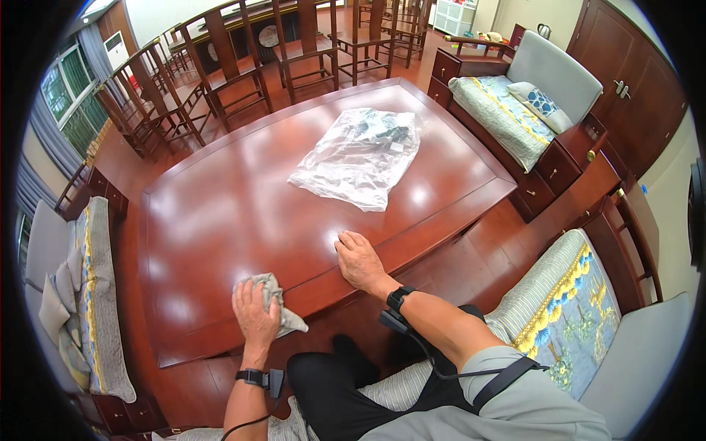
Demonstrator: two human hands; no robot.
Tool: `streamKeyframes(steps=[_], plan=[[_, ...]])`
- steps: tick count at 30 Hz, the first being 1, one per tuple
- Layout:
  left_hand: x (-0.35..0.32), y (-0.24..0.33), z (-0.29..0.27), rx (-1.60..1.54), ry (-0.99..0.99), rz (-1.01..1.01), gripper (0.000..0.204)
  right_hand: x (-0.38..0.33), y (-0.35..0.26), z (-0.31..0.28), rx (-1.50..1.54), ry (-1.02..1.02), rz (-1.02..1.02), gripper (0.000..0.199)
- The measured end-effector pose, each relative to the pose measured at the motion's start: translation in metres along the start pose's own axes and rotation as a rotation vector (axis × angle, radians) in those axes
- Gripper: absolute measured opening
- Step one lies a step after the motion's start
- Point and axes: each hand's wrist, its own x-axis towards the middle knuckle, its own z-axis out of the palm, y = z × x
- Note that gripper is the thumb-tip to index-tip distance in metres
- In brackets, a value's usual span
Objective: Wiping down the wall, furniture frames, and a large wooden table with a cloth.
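Left-hand grip (257,312) is clamped on a crumpled light-grey fabric cloth (292,320), at the near edge of a glossy reddish-brown wooden worktop (213,242).

Cloth's bunched under the palm, with a corner poking out to the right. Right-hand grip (359,261) is by that same edge, fingers curled down; underside's hidden, so I can't tell if they're fully together. Farther back, a wrinkly see-through plastic bag (353,165) lies flattened, well apart from the cloth. Dark wooden high-backed chairs (226,45) stand past the far side.
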Motion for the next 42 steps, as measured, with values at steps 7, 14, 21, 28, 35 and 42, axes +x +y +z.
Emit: streamKeyframes(steps=[7, 14, 21, 28, 35, 42], plan=[[-0.052, -0.035, -0.035, 0.086, 0.002, -0.110, 0.046, 0.001, 0.001, 0.004, -0.011, 0.043, -0.039, 0.027], [-0.050, -0.040, -0.028, 0.093, 0.182, -0.117, 0.045, 0.004, 0.004, 0.010, -0.045, 0.045, -0.062, 0.025], [-0.057, -0.042, -0.033, 0.076, 0.209, -0.148, 0.046, 0.011, -0.033, 0.033, -0.203, -0.119, -0.025, 0.027], [-0.069, -0.072, -0.049, 0.045, 0.242, -0.172, 0.045, 0.003, -0.132, 0.068, -0.121, -0.180, -0.141, 0.043], [-0.111, -0.152, -0.081, 0.284, 0.305, -0.348, 0.043, 0.003, -0.136, 0.068, -0.146, -0.163, -0.128, 0.044], [-0.148, -0.223, -0.101, 0.445, 0.345, -0.506, 0.043, 0.004, -0.140, 0.063, -0.106, -0.140, -0.124, 0.042]])
